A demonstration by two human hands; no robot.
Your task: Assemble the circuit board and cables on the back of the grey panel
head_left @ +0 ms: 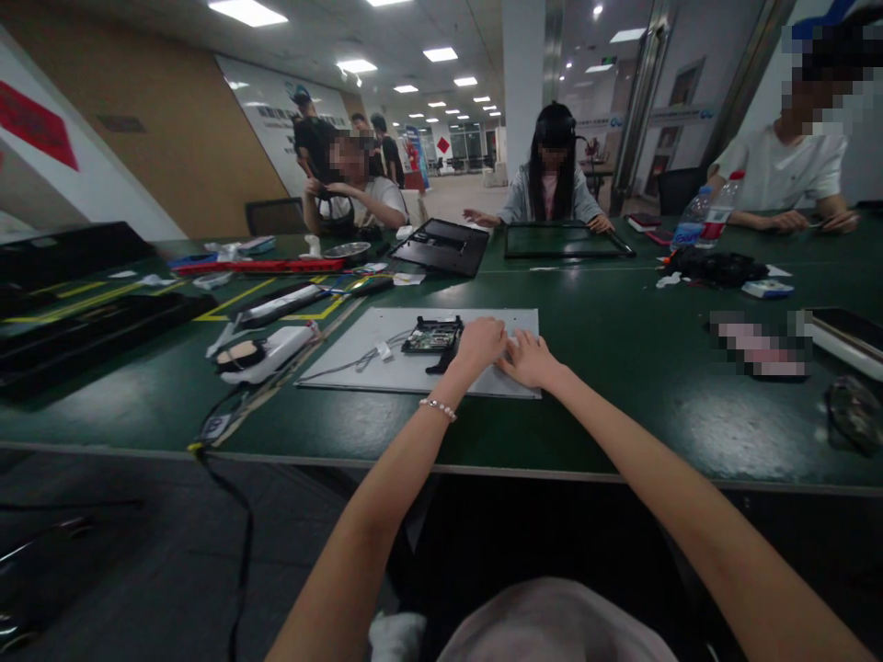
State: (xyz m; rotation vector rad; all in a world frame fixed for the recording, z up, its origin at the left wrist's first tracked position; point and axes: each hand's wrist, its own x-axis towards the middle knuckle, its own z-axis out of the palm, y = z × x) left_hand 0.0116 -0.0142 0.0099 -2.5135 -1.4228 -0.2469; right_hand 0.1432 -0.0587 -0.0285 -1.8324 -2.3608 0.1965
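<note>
A pale grey panel (pixel 351 354) lies flat on the green table (pixel 621 405). On it sits a small circuit board in a black frame (pixel 431 336), with thin grey cables (pixel 345 365) running to its left. My left hand (pixel 481 342) is over the panel just right of the board, fingers bent down; a dark part (pixel 440 364) shows beside its wrist. My right hand (pixel 530 357) rests at the panel's right side, its fingertips close to my left hand. Whatever lies beneath the fingers of either hand is hidden.
A white power strip-like device (pixel 276 354) and cables lie to the left. Beyond the panel are a black casing (pixel 445 246) and a black frame (pixel 566 256), with a person's hands at the frame. Bottles (pixel 721 213) and phones are at the right. Other people sit across the table.
</note>
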